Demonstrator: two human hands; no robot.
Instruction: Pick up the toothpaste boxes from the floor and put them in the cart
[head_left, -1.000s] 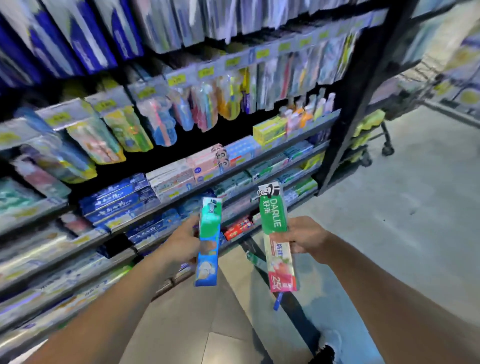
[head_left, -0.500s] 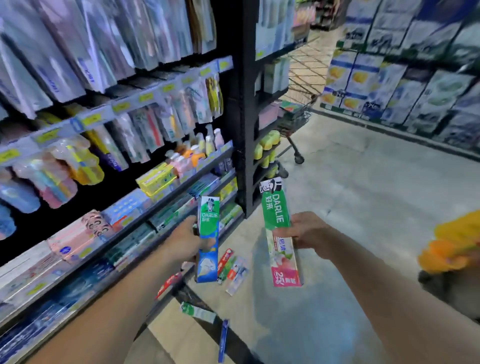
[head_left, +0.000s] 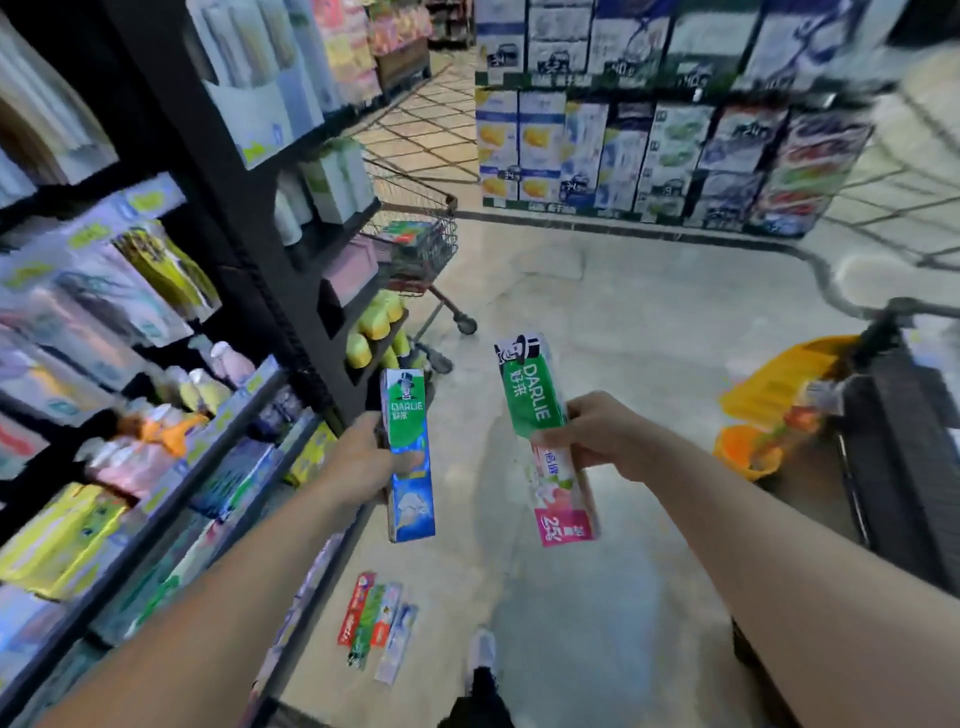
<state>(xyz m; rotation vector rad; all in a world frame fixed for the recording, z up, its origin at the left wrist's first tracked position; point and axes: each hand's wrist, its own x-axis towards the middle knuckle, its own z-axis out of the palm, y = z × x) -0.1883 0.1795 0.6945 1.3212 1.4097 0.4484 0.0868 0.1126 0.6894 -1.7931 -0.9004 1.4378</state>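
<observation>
The left hand (head_left: 363, 462) is clenched around the middle of a green-and-blue toothpaste box (head_left: 408, 457), holding it nearly upright at the centre of the frame, with its printed face toward the camera. The right hand (head_left: 597, 436) is clenched the same way around a green-and-pink toothpaste box (head_left: 545, 441), which leans a little to the left at its top and stands just right of centre. The two boxes are near each other but apart, both held above the floor (head_left: 623, 338).

Below them, at the lower centre of the frame, a small cluster of toothpaste boxes on the floor (head_left: 376, 626) lies flat and side by side, close to the foot of the shelving (head_left: 249, 218) that fills the left side. A shoe (head_left: 482, 649) shows at the bottom centre, just right of that cluster.

Farther off, at the upper centre, the wire cart (head_left: 421, 244) stands beside the end of the shelving, with some packaged goods inside it. A yellow basket (head_left: 779, 384) sits at the right edge, and stacked cartons (head_left: 675, 150) line the upper right.
</observation>
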